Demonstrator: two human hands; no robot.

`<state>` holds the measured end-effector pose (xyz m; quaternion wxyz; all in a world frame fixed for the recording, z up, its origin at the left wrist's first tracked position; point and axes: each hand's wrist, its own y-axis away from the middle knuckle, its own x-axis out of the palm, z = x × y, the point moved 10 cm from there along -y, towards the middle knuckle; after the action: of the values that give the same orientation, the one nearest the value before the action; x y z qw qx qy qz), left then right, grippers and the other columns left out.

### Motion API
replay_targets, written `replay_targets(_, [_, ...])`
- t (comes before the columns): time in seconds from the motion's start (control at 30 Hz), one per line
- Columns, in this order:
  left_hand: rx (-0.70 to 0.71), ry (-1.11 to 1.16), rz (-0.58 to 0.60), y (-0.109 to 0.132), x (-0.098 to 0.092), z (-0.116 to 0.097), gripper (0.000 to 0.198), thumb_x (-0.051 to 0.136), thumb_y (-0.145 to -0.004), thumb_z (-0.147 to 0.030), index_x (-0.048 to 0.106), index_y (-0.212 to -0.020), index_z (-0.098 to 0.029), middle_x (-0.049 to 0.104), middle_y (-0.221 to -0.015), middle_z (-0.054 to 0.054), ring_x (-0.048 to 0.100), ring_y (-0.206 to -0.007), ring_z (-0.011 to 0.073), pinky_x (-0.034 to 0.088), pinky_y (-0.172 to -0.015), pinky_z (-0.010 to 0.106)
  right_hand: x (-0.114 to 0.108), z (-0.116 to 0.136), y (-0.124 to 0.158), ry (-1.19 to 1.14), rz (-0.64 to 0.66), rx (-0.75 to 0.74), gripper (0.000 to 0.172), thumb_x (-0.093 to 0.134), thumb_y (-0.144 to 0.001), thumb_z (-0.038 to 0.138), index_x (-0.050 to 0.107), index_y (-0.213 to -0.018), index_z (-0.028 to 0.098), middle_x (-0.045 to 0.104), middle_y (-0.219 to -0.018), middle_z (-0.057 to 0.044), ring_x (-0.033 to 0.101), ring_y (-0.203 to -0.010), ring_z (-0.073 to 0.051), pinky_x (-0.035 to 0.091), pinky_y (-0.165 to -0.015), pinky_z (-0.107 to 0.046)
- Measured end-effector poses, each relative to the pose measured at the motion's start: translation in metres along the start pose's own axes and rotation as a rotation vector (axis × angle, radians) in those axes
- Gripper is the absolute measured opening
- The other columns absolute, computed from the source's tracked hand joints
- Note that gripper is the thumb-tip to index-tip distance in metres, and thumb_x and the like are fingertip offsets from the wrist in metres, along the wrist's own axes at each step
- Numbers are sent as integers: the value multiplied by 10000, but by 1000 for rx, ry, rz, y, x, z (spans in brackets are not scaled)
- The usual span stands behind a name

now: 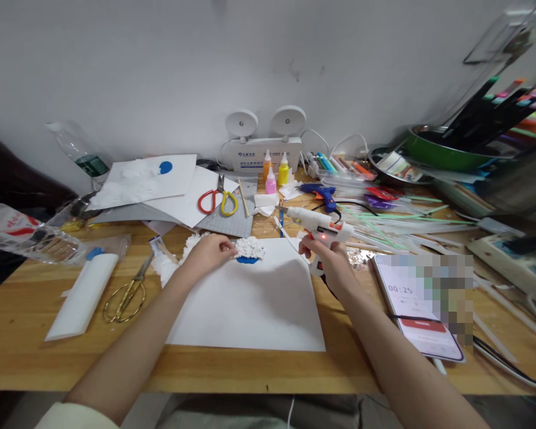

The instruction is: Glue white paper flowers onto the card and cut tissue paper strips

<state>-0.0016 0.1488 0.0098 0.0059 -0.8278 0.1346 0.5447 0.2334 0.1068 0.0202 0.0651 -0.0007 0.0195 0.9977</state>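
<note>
In my right hand point(326, 253) is a white hot glue gun point(324, 226) with a small red light glowing on its side; its nozzle points left, above the paper's far right edge. My left hand point(211, 251) is closed, fingertips together at the left side of a blue disc point(248, 260) mostly covered with white crumpled bits point(250, 245). Whatever the fingertips pinch is hidden. Disc and bits lie near the far edge of a white sheet of paper point(250, 310). A further heap of white bits point(191, 245) sits partly behind my left hand.
Gold-handled scissors point(125, 301) and a folded white paper point(83, 298) lie left. Red-and-yellow scissors point(217, 199), paint bottles point(271, 179) and a blue glue gun point(319, 193) are behind. Right are a phone point(413, 310), cables and scattered strips point(402, 229).
</note>
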Motion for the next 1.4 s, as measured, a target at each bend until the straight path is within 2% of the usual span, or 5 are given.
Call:
replay_targets(0.17, [19, 11, -3, 1, 0, 3, 210, 545, -660, -366, 647, -676, -184, 586, -570, -5, 507, -541, 126, 311, -475, 224, 0, 0, 0, -7, -3, 23, 171, 537, -642, 272, 508, -515, 162, 508, -522, 8, 425, -491, -105, 256, -413, -222])
replay_targets(0.37, [3, -10, -58, 0, -3, 7, 197, 555, -652, -373, 646, -704, -206, 602, -620, -1, 521, -582, 144, 290, -478, 236, -2, 1, 2, 15, -29, 29, 183, 543, -640, 266, 518, -496, 156, 500, -515, 11, 407, -477, -96, 246, -403, -219])
replay_targets(0.63, [21, 18, -25, 0, -3, 5, 234, 545, -664, -410, 649, -697, -203, 611, -617, -7, 528, -572, 127, 324, -495, 225, 0, -1, 0, -18, -8, 8, 151, 542, -655, 248, 504, -533, 166, 514, -528, 13, 435, -496, -107, 260, -419, -227])
replay_targets(1.0, [3, -12, -74, 1, -2, 5, 237, 562, -640, -439, 642, -706, -226, 622, -671, -9, 537, -639, 149, 313, -520, 240, 0, 1, 0, -14, 6, -17, 157, 537, -667, 254, 509, -543, 162, 510, -538, 5, 432, -509, -108, 272, -435, -229])
replay_targets(1.4, [-1, 163, -68, 2, -5, 6, 280, 581, -628, -442, 642, -717, -184, 608, -661, 9, 496, -573, 127, 337, -504, 229, -11, 6, -2, -3, -55, -34, 195, 519, -663, 249, 506, -487, 167, 497, -530, 10, 429, -508, -109, 270, -439, -237])
